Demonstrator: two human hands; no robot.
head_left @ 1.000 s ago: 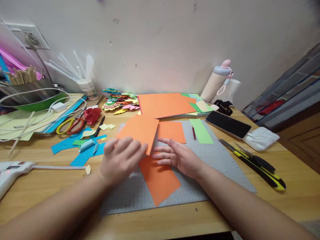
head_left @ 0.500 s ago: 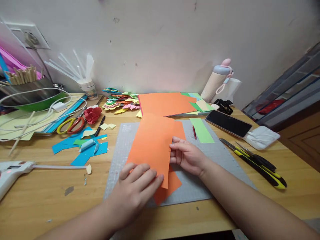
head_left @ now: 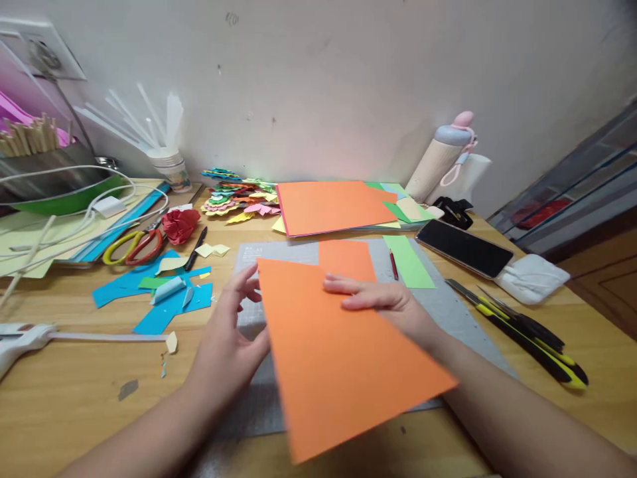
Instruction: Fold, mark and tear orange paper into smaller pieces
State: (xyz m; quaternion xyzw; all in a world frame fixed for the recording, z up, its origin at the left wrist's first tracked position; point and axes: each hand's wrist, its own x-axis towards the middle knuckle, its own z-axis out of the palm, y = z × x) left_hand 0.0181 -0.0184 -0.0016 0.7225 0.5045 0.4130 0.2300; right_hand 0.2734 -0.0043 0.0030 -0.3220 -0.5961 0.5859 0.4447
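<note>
We are holding a rectangular sheet of orange paper over the grey gridded mat; our right hand is gripping its two o'clock edge, other fingers hiding beneath. Our left hand is curving around the nine o'clock edge; whether it is pinching, we cannot tell. The sheet is partly covering a smaller orange piece at twelve o'clock.

On our bench we see scissors at middle left, paper over a mat mid-frame, a phone at right.
</note>
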